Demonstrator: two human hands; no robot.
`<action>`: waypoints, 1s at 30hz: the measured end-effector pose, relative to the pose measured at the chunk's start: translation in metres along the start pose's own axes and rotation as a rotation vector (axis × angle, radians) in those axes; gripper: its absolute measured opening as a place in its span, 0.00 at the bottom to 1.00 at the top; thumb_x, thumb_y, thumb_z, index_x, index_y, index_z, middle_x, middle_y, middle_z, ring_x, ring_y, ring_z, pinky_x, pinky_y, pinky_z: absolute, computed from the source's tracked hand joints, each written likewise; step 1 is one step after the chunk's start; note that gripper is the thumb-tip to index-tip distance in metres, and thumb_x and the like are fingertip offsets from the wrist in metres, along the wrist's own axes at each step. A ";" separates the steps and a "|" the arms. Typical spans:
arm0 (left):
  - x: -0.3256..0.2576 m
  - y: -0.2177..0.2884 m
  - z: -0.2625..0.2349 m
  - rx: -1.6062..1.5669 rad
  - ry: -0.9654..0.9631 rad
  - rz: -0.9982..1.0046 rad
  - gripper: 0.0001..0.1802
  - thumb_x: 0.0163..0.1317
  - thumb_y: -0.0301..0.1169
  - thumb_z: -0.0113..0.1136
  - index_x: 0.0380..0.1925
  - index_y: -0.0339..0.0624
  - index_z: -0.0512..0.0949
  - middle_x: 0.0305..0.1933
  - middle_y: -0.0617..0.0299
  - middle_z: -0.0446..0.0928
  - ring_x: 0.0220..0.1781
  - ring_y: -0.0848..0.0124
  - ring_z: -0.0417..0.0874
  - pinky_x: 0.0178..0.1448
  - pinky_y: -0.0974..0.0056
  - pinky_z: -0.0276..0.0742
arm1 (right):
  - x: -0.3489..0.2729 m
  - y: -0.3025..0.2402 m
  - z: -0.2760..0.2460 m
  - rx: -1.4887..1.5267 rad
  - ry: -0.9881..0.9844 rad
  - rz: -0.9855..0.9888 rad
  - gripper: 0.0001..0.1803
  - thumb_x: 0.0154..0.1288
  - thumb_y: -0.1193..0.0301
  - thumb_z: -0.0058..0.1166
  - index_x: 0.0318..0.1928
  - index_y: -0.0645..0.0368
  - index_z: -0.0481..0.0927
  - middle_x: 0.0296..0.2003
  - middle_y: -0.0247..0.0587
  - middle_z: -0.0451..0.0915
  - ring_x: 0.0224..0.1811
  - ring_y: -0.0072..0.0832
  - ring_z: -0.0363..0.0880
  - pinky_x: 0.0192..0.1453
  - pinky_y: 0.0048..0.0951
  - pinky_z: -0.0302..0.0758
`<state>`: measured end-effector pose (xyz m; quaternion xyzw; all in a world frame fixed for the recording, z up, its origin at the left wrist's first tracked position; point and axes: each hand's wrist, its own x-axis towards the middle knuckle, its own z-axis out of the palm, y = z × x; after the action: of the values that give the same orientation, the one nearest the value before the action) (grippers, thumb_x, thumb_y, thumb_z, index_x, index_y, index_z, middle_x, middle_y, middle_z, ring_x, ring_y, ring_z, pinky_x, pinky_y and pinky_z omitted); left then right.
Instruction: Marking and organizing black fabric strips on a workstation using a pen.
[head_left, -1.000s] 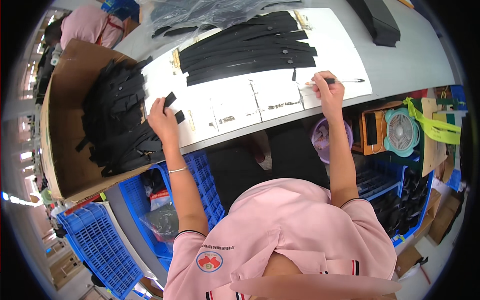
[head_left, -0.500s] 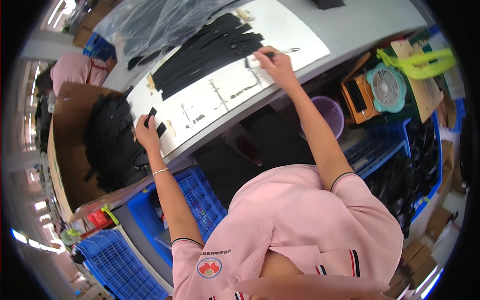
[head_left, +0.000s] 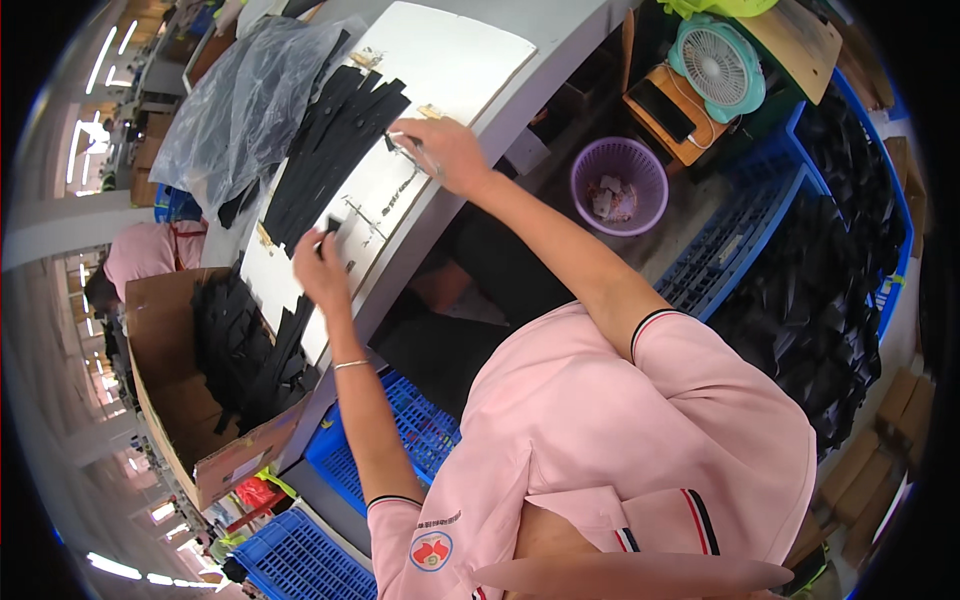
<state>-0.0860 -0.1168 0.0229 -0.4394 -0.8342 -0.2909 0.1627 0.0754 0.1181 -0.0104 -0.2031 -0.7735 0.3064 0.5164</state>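
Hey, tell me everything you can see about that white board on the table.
The white board is a flat, smooth-looking sheet lying slanted across the picture on the grey table. Its surface bears dark, smudged lines and yellowish, tape-like patches. Flat black strips rest lengthwise on it, side by side. The left hand and right hand are over its near side; whether either touches it is unclear.

Bright light fills the scene (lamps (head_left: 113, 566) glare at left), its fisheye rim bent and blackened.
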 end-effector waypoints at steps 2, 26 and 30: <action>-0.002 0.034 0.029 -0.048 -0.034 0.039 0.10 0.64 0.29 0.66 0.42 0.34 0.83 0.49 0.47 0.85 0.52 0.50 0.85 0.59 0.52 0.77 | -0.019 -0.011 -0.001 -0.036 0.010 -0.055 0.07 0.68 0.68 0.60 0.45 0.49 0.84 0.34 0.36 0.86 0.36 0.36 0.84 0.42 0.36 0.77; -0.084 0.060 0.026 0.224 -0.057 -0.238 0.33 0.75 0.47 0.55 0.73 0.42 0.66 0.79 0.54 0.64 0.83 0.54 0.57 0.80 0.29 0.29 | -0.027 0.016 -0.041 -0.348 -0.272 -0.276 0.21 0.68 0.57 0.63 0.58 0.48 0.81 0.57 0.32 0.84 0.69 0.31 0.74 0.80 0.51 0.53; -0.086 0.043 0.013 0.230 -0.018 -0.291 0.33 0.73 0.49 0.58 0.71 0.42 0.69 0.77 0.55 0.67 0.82 0.54 0.59 0.80 0.29 0.29 | -0.013 0.022 -0.047 -0.405 -0.252 -0.328 0.21 0.66 0.63 0.67 0.58 0.47 0.81 0.53 0.29 0.85 0.66 0.31 0.76 0.79 0.50 0.53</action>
<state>-0.0021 -0.1444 -0.0183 -0.2949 -0.9181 -0.2101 0.1608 0.1235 0.1386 -0.0213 -0.1345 -0.8994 0.0809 0.4080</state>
